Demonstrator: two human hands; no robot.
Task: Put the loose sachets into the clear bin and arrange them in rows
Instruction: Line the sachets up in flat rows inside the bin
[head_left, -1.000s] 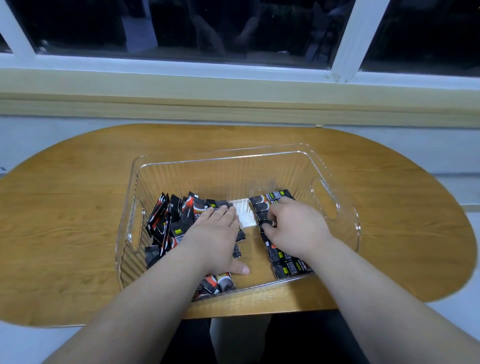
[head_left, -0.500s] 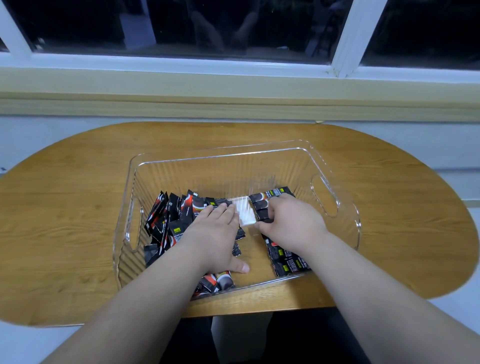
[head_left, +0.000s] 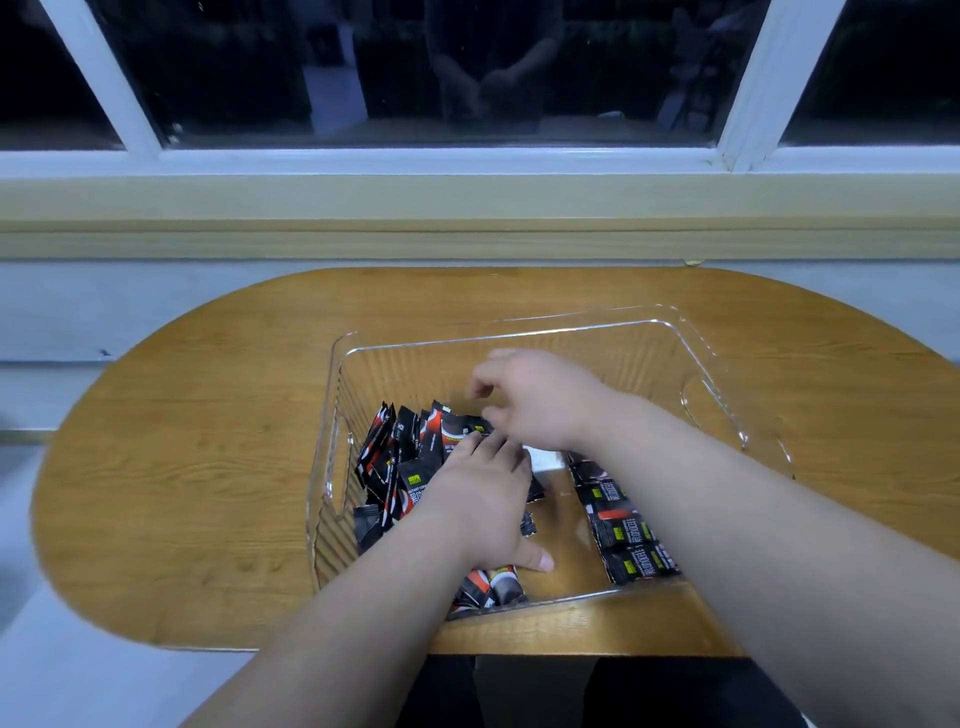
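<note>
Sorting step, by the look of it. The jumbled sachets (head_left: 400, 457) are heaped in the left half of the clear bin (head_left: 649, 364), and one neat row (head_left: 623, 535) is laid lower right of centre. The left grip (head_left: 483, 499) is spread flat, released, and pressed on the heap. The right grip (head_left: 535, 400) is curled over the heap's top, but whether anything's pinched can't be told. Next, one sachet probably needs to be lifted across to the row.
</note>
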